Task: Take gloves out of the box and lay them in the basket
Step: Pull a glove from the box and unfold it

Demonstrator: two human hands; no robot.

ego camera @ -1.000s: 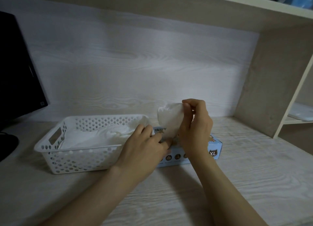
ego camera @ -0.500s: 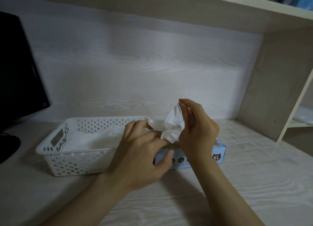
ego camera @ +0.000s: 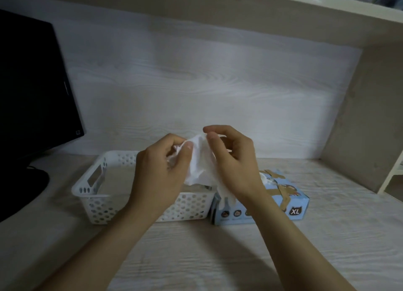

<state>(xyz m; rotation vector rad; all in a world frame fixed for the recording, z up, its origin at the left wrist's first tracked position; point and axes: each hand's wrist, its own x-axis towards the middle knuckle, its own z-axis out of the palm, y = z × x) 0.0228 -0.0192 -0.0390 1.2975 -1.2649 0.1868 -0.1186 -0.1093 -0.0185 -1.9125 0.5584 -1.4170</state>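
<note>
A: Your left hand [ego camera: 161, 172] pinches a crumpled white glove [ego camera: 199, 162] between thumb and curled fingers.

B: And your right hand [ego camera: 235, 168] pinches the same glove from the other side, fingers curled too. The glove hangs between your two hands, raised off the desk [ego camera: 327, 236], its lower end trailing down by your right wrist.

A: Below and behind your left hand sits the white perforated basket [ego camera: 96, 194]. Your wrist covers part of its near wall.

B: Under your right hand lies the light blue box [ego camera: 294, 201], marked XL. More white material pokes from its top, beside your right wrist.

A: The box sits just beside the basket's end. Whether they touch, I cannot tell.

B: Far out past your left hand stands a dark monitor [ego camera: 32, 83], on the same pale wood-grain desk.
</note>
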